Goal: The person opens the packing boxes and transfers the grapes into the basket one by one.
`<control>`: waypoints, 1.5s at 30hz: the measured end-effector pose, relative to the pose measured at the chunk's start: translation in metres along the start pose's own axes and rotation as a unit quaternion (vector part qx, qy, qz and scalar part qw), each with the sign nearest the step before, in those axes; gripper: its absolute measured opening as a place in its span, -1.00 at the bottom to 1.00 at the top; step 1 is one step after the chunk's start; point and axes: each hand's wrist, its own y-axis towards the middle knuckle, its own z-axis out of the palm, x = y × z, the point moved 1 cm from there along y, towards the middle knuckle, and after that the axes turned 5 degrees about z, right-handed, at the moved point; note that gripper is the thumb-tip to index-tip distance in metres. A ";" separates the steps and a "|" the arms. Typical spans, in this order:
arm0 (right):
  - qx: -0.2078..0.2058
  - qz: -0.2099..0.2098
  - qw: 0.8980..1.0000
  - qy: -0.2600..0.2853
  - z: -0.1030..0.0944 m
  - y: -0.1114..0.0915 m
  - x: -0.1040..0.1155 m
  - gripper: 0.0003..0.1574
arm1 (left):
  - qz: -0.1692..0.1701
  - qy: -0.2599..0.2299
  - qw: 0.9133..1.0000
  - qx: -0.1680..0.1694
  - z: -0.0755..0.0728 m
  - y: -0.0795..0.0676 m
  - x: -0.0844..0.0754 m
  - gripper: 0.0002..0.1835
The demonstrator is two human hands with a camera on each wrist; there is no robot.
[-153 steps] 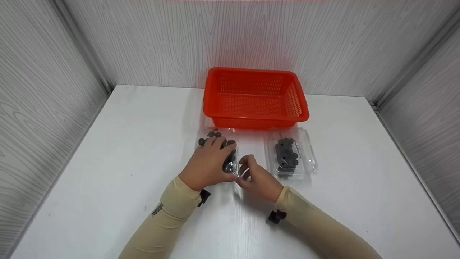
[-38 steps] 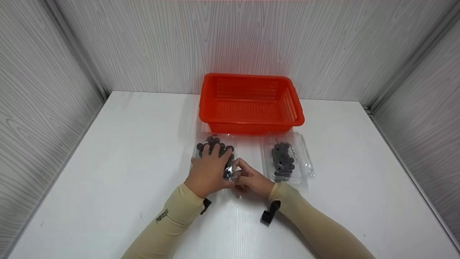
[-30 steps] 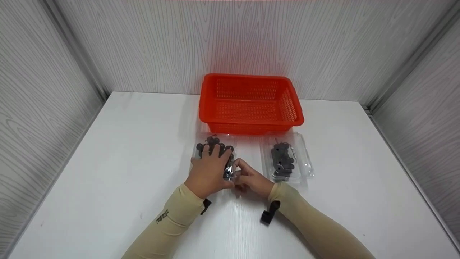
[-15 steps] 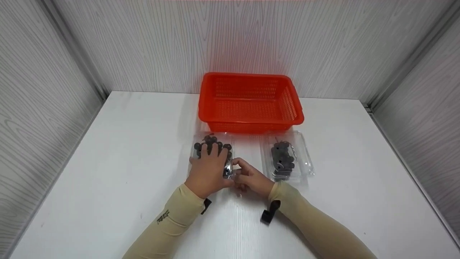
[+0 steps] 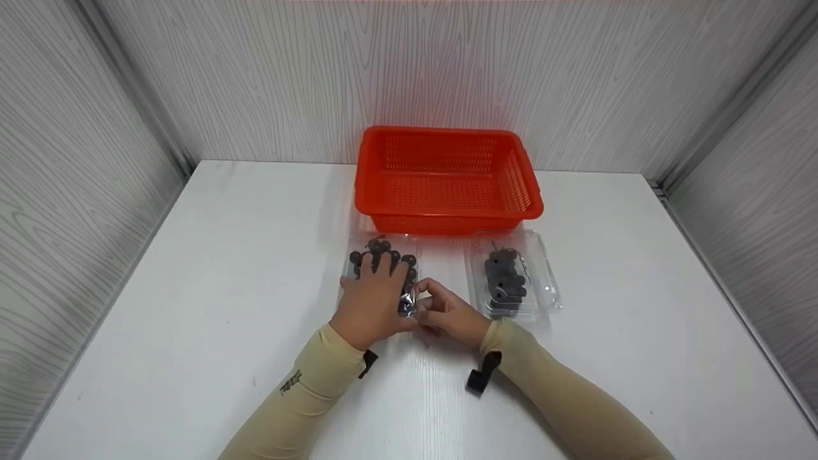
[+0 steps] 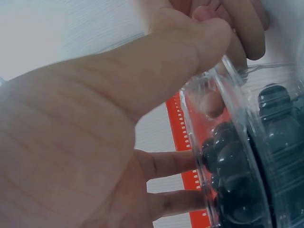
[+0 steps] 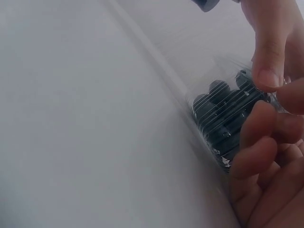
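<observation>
Dark grapes (image 5: 376,245) with a stem lie inside a clear plastic clamshell box (image 5: 418,252) in front of the basket. My left hand (image 5: 372,300) rests over this box, fingers spread and fairly straight across its top, thumb at the near right corner. In the left wrist view that thumb (image 6: 190,52) reaches to the rim of the box. Beside it my right hand (image 5: 450,316) pinches the box's right edge near the corner, its fingers curled. The right wrist view shows those curled fingers (image 7: 256,142) close against the box, partly covering the grapes.
Another clear clamshell box (image 5: 546,275) with dark grapes (image 5: 505,278) stands to the right. Behind both boxes is a red perforated basket (image 5: 447,223), its inside bare. Pale wood-grain panels (image 5: 287,76) enclose the white table (image 5: 192,306) at the back and sides.
Since the oldest frame, my right hand has moved in to the box's edge and curled its fingers, while my left fingers have spread wider. Over the last second both hands barely move.
</observation>
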 end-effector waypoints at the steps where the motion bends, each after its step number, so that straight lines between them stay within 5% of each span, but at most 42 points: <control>1: -0.003 0.000 1.000 -0.002 0.000 0.000 0.000 -0.70 | 0.001 -0.001 1.000 -0.001 0.000 0.000 0.000 0.03; 15: -0.023 0.015 0.999 -0.020 0.011 0.001 0.005 -0.71 | 0.027 0.004 0.998 -0.060 0.001 -0.003 0.001 -0.07; 21: -0.030 0.074 0.994 -0.070 0.013 -0.001 0.016 -0.68 | 0.033 -0.004 0.997 -0.064 0.003 -0.004 0.001 -0.09; 26: -0.040 0.146 0.980 -0.129 0.013 -0.001 0.035 -0.67 | 0.028 -0.013 0.998 -0.056 0.000 -0.001 0.001 -0.08; 35: 0.022 0.229 0.926 -0.299 0.011 -0.004 0.060 -0.59 | 0.006 -0.008 1.000 -0.009 -0.001 0.002 -0.003 -0.10; 45: 0.020 0.224 0.928 -0.298 0.014 -0.002 0.063 -0.64 | 0.010 0.002 1.000 -0.008 -0.002 0.005 -0.004 -0.12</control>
